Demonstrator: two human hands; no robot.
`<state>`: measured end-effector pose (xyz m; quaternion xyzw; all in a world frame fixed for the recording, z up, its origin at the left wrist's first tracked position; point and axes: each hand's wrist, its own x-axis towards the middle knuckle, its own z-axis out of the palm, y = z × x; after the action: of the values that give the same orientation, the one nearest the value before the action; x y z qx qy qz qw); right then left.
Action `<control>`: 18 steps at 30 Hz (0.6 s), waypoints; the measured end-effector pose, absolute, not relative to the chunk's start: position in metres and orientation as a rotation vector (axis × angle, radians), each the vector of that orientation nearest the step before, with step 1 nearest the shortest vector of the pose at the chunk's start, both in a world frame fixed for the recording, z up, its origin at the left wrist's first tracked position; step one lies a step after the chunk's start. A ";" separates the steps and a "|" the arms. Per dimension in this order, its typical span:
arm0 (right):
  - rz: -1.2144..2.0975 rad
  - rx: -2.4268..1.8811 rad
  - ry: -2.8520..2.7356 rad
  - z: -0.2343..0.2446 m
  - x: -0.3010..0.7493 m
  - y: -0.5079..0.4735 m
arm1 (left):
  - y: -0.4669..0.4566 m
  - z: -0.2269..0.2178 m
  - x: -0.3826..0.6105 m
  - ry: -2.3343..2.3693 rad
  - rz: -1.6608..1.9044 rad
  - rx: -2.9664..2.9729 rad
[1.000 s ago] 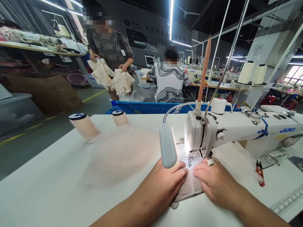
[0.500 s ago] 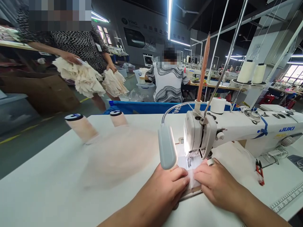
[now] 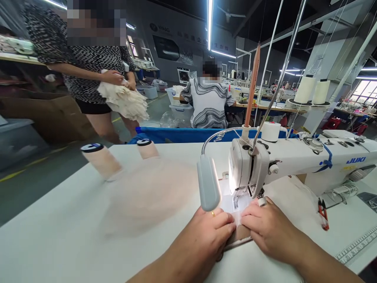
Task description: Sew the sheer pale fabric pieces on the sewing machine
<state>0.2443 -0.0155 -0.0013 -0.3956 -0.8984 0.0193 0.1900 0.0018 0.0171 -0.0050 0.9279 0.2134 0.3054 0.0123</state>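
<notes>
A white sewing machine (image 3: 244,165) stands in front of me, its lit presser foot (image 3: 235,201) over pale, sheer fabric (image 3: 237,217). My left hand (image 3: 203,234), with a ring on one finger, has its fingers closed on the fabric's left edge just before the foot. On the other side, my right hand (image 3: 266,230) pinches the same strip, fingertips pressed down near the plate. A narrow gap separates the two hands. More sheer cloth (image 3: 153,192) spreads across the table to the left. The exact grip under the fingertips is hidden.
A grey lamp head (image 3: 208,184) hangs just above my left hand. Thread cones (image 3: 101,161) stand at the table's far left. Red-handled snips (image 3: 323,214) and a clear ruler (image 3: 357,245) lie to the right. One person holds cream cloth (image 3: 125,98); another sits ahead.
The fabric between my hands has shifted slightly toward the foot, baring more of the brown plate. My hands stay nearly in place. The standing person has brought the cream cloth bundles together.
</notes>
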 end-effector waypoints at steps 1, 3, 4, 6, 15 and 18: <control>0.050 -1.129 -2.522 -0.002 0.244 -0.015 | 0.019 -0.006 0.003 0.661 0.965 2.888; 0.052 -1.163 -2.504 -0.003 0.242 -0.013 | 0.022 -0.011 0.004 0.618 1.038 2.873; 0.057 -1.177 -2.492 -0.003 0.242 -0.013 | 0.024 -0.015 0.004 0.609 1.074 2.866; 0.064 -1.204 -2.461 -0.004 0.241 -0.012 | 0.028 -0.022 0.005 0.621 1.096 2.870; 0.059 -1.279 -2.389 -0.002 0.239 -0.006 | 0.034 -0.002 0.004 0.820 0.920 2.881; 0.086 -1.302 -2.378 -0.003 0.238 -0.004 | 0.035 -0.004 0.003 0.859 0.917 2.888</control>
<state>0.2379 -0.0043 -0.0028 -0.4691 -0.8565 0.0311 0.2129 0.0034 0.0351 -0.0041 0.9169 0.2728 0.2912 -0.0039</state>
